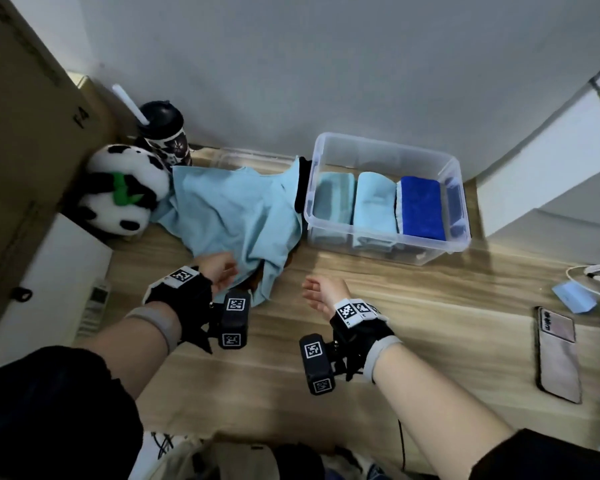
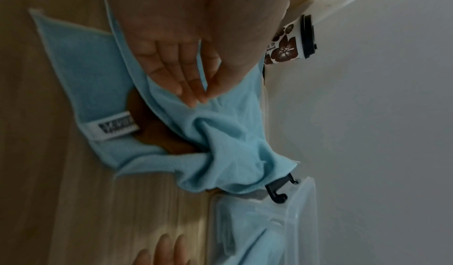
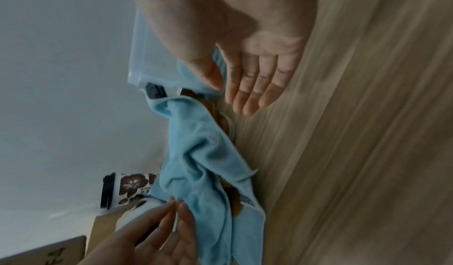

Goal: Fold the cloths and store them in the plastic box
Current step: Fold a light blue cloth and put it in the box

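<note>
A light blue cloth (image 1: 229,209) lies crumpled over a brown thing (image 2: 157,135) on the wooden table, left of the clear plastic box (image 1: 385,140). In the box stand two folded light blue cloths (image 1: 374,206) and a folded dark blue one (image 1: 421,207). My left hand (image 1: 231,271) touches the crumpled cloth's near edge with straight fingers (image 2: 186,83), the thumb close beside them. My right hand (image 1: 310,291) hovers over bare table to the cloth's right, fingers (image 3: 255,92) straight, holding nothing.
A panda plush (image 1: 125,188) and a lidded cup with a straw (image 1: 163,133) stand behind the cloth at left, next to a cardboard box (image 1: 25,133). A black clip (image 1: 303,185) sits beside the plastic box. A phone (image 1: 558,355) and cables (image 1: 589,271) lie at right.
</note>
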Tool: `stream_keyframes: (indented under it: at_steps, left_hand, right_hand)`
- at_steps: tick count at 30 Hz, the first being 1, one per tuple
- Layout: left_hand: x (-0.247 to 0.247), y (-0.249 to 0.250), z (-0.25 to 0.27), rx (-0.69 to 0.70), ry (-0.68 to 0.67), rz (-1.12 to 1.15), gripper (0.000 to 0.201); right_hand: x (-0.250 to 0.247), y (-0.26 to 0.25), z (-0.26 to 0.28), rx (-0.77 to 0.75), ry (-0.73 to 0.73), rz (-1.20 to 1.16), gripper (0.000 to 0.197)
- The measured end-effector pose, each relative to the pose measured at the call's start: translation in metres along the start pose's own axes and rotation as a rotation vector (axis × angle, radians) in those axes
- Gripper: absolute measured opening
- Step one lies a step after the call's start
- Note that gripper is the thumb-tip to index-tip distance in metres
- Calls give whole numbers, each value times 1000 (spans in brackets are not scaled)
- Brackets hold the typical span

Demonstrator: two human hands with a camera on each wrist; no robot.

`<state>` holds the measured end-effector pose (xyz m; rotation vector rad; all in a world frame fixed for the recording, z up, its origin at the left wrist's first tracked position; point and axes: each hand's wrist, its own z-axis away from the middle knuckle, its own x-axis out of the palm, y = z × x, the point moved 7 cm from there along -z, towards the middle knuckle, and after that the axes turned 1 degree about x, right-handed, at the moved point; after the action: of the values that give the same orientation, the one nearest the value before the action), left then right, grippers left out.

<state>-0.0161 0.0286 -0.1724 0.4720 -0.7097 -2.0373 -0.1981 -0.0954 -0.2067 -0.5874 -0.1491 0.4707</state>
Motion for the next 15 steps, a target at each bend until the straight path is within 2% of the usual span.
stream_keyframes:
  at_steps: [5,9,12,15]
  left_hand:
    - [-19,2,-13,34,54,-51,27]
    - [-25,6,-17,59,37,-115,28]
    - [-24,13,-16,72,-3,-143,28]
    - [-17,25,-14,130,-49,-195,26]
  right_hand:
    - [43,-12,-5,-86,-30,207,22]
    - [57,-23,-11,-179,30,327,27]
    - [57,-36,-11,-283,99,353,12]
    - [55,-53,2,-407,85,319,24]
